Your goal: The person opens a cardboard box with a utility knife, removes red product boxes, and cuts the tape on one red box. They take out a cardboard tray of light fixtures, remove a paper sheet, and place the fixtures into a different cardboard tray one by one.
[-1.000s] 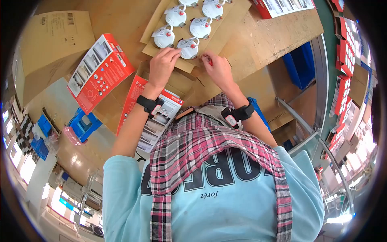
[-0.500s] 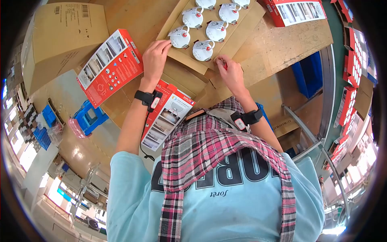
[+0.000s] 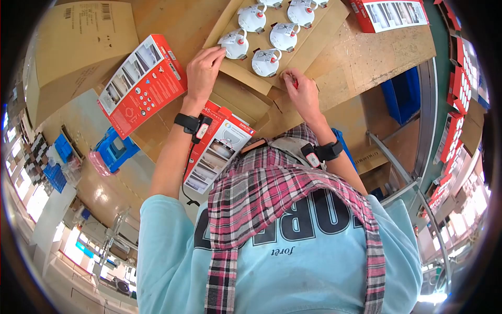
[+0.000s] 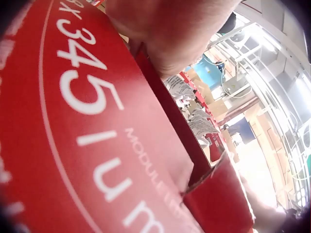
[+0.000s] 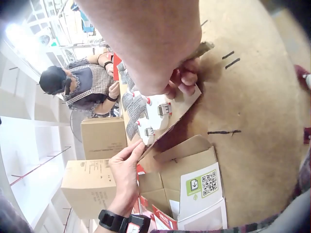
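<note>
A shallow cardboard tray point(image 3: 255, 44) holds several round white spotlights point(image 3: 265, 64) with looped leads, red connectors and paper slips. At the tray's near left corner, my left hand point(image 3: 201, 76) pinches the cardboard edge beside one spotlight; the thumb and fingers point(image 5: 130, 151) on that edge show in the right wrist view. With curled fingers my right hand point(image 3: 303, 97) grips the near right corner. A small red bit shows at those fingers, its kind unclear. Below the tray stands an open red-and-white carton point(image 3: 214, 152), its flaps point(image 5: 187, 150) up.
Another red printed carton point(image 3: 144, 83) lies to the left, beside a large brown box point(image 3: 78, 47). A further red carton point(image 3: 395, 14) sits at the far right of the wooden table point(image 3: 387, 49). Across the table a person point(image 5: 87, 85) in a checked apron works.
My left hand has shifted left along the tray's near edge, from the front spotlight to the left corner. My right hand stays at the right corner. The head view has shifted slightly.
</note>
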`<state>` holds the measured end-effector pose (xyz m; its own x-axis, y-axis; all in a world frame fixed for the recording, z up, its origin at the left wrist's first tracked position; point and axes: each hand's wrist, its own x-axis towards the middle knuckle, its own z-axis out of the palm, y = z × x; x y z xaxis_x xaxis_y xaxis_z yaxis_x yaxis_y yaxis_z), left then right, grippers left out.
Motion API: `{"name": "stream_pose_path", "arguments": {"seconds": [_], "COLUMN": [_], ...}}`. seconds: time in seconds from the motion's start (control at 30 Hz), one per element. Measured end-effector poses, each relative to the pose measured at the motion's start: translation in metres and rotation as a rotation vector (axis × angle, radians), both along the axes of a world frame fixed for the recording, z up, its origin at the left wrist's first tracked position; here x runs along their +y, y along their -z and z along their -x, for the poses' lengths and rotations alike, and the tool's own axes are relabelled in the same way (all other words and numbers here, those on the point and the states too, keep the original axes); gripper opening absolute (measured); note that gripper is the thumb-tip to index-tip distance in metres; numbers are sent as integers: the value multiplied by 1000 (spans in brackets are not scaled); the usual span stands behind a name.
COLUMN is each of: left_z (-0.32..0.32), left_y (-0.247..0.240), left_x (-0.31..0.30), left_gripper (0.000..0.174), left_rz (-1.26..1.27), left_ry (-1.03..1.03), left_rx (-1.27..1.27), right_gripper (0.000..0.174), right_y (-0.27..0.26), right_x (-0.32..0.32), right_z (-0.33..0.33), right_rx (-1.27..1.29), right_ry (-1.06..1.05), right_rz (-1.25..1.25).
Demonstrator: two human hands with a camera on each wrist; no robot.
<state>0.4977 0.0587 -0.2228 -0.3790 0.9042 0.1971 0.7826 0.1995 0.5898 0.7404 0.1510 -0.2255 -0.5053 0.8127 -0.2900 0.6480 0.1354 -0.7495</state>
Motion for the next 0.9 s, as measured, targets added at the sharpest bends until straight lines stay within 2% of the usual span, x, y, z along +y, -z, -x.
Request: {"name": "stream_pose_path", "arguments": {"seconds": [0.47,0.9], "left_z": [0,0], "left_y": [2,3], "left_x": [1,2], "left_gripper": [13,12], "left_rz": [-8,-12], "left_ry": [-14,-19], "left_rx": [-29,-34], "right_gripper": [13,11], "right_y": [-3,0], "right_x": [1,-1], "right_z": [1,0], "right_rx": [-42,21], "right_ry": [-6,1], "right_rz": [19,-29]}}
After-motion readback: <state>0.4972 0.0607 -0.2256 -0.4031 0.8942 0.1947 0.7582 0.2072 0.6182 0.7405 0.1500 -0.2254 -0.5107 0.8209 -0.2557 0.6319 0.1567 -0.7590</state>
